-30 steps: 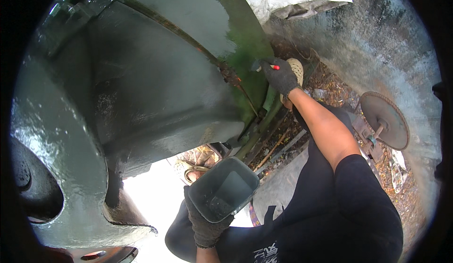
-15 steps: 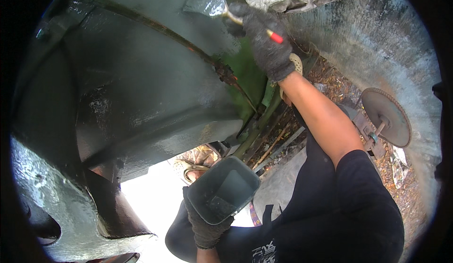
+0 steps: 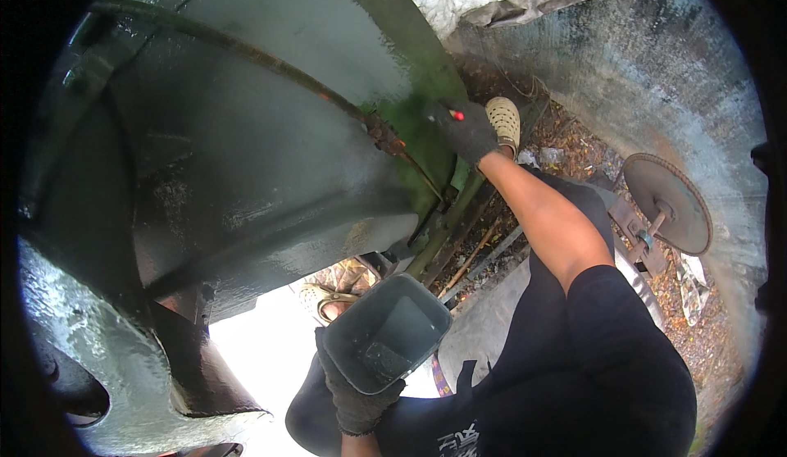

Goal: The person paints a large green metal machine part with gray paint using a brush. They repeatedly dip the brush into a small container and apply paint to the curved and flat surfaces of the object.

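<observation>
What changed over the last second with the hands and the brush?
The right hand swept the brush up the green metal panel, then came back down to its lower edge by the rusty rod. The left hand kept holding the grey paint tub low.

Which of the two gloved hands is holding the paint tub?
The left hand, low near the body, grips the grey square plastic tub; the right hand reaches to the green metal panel.

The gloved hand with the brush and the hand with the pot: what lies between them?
In the head view, between the right hand up at the green panel and the left hand under the grey pot lie dark metal bars and littered ground.
</observation>
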A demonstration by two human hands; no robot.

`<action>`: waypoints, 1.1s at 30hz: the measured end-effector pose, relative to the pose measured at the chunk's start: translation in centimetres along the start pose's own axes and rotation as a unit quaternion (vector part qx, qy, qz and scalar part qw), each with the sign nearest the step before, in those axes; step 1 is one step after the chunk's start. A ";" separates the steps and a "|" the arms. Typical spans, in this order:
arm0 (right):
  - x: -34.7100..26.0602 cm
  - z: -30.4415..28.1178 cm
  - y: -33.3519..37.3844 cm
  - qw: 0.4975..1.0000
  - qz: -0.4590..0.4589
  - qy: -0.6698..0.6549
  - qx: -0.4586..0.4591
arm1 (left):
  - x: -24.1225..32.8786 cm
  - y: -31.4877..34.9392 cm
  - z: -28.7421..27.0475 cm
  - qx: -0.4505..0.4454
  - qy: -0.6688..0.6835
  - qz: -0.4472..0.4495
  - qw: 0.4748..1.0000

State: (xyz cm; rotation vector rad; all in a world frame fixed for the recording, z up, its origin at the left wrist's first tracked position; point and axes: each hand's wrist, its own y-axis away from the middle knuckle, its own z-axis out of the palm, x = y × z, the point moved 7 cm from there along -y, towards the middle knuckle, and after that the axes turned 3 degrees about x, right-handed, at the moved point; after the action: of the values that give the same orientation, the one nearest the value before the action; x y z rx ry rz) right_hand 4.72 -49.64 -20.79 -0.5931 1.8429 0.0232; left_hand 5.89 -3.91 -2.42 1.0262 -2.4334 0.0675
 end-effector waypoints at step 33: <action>-0.9 0.2 1.6 0.987 0.129 -0.010 -0.092 | 2.2 -0.3 -0.6 0.038 0.032 0.027 0.998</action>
State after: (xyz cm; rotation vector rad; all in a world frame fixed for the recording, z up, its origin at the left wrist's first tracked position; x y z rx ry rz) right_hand 4.48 -47.79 -20.48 -0.4748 1.9000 0.3749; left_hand 5.06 -5.41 -0.94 0.9762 -2.4157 0.2108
